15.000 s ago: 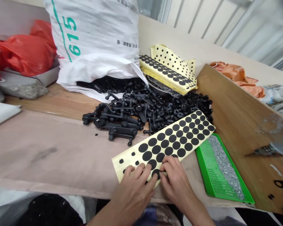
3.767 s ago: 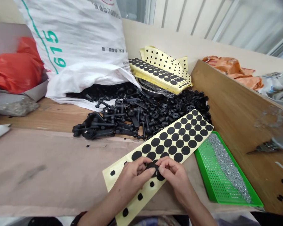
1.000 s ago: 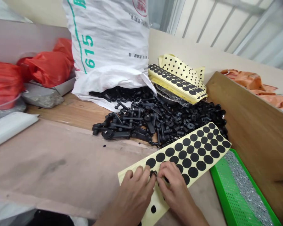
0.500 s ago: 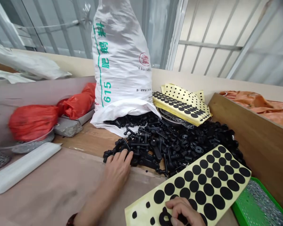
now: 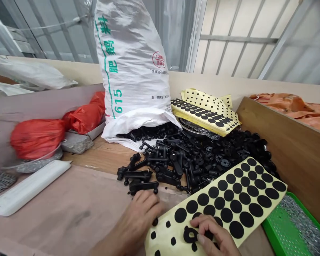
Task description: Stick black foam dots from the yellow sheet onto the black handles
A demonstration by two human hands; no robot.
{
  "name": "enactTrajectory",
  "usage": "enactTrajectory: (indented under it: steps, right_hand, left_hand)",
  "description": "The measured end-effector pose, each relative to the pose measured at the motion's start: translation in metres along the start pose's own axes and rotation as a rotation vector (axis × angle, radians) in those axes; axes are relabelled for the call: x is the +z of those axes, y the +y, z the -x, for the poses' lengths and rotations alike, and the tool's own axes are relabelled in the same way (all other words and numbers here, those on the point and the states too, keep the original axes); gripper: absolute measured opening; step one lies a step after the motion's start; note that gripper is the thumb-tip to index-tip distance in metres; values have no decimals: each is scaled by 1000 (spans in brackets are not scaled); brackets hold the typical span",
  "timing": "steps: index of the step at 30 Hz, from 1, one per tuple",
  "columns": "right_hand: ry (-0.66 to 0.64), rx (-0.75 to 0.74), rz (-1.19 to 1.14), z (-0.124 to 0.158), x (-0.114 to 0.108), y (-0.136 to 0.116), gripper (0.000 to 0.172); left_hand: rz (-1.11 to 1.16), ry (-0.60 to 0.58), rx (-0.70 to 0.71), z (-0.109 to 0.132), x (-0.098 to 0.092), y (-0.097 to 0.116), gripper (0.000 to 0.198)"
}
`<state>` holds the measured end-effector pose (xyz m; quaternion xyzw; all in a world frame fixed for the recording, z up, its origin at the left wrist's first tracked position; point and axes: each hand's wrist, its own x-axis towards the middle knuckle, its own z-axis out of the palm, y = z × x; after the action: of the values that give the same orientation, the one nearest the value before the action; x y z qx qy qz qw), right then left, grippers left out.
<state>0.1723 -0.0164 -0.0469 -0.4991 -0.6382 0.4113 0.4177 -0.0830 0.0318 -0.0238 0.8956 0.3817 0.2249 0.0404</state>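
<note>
My left hand [image 5: 142, 217] is closed at the near left end of a yellow backing sheet [image 5: 166, 236]. A dark knob of a black part [image 5: 155, 222] shows under its fingertips; the rest is hidden. Large and small black round stickers cover the sheet. Over its lower part, my right hand [image 5: 216, 234] pinches the edge of a black ring-shaped piece [image 5: 190, 234]. Past my left hand, black crank-like plastic parts [image 5: 142, 186] lie at the front of a large heap [image 5: 173, 163].
A white woven sack [image 5: 133, 71] spills black parts onto the table. More sticker sheets [image 5: 205, 113] rest on a bowl behind the heap. A green tray [image 5: 280, 227] of small metal pieces stands right, beside a wooden board [image 5: 282, 142]. Red bags [image 5: 37, 138] and a white bar-shaped package [image 5: 29, 188] lie left.
My left hand has drawn back from the heap towards me and right, to the sheet's edge. The view has shifted slightly. My right hand stays with the ring-shaped piece over the sheet.
</note>
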Motion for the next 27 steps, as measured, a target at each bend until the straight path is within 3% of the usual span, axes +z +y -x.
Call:
enactTrajectory:
  steps: [2,4,6,9,12,15,18,22,25,27]
  right_hand:
    - [-52,31,-1,0,-3,-2,16]
    - [-68,67,-16,0,-4,-4,15]
    - [-30,92,-52,1,-4,-5,15]
    - [22,111,-126,3,-1,-4,20]
    - [21,139,-194,3,0,-3,22]
    - [55,181,-298,4,-4,-3,22]
    - [119,234,-422,4,-8,-6,21]
    - [130,279,-574,4,-11,-16,21]
    - [70,310,-659,4,-9,-25,18]
    - [37,322,-680,5,-8,-30,15]
  left_hand:
    - [113,-34,101,4,-8,11,24]
    - [184,-64,105,12,-16,17,25]
    - [160,-8,-6,23,-20,19,30]
    - [-52,63,-228,29,-18,22,29]
    - [-238,-84,-402,15,-8,32,42]
    - [-278,-252,-536,-5,-2,41,31]
    - [18,-239,-569,-12,-1,42,40]
    - [764,-139,-660,-7,3,40,50]
    - [1188,-222,-770,-11,8,48,44]
    - [1308,-275,-836,-16,11,55,40]
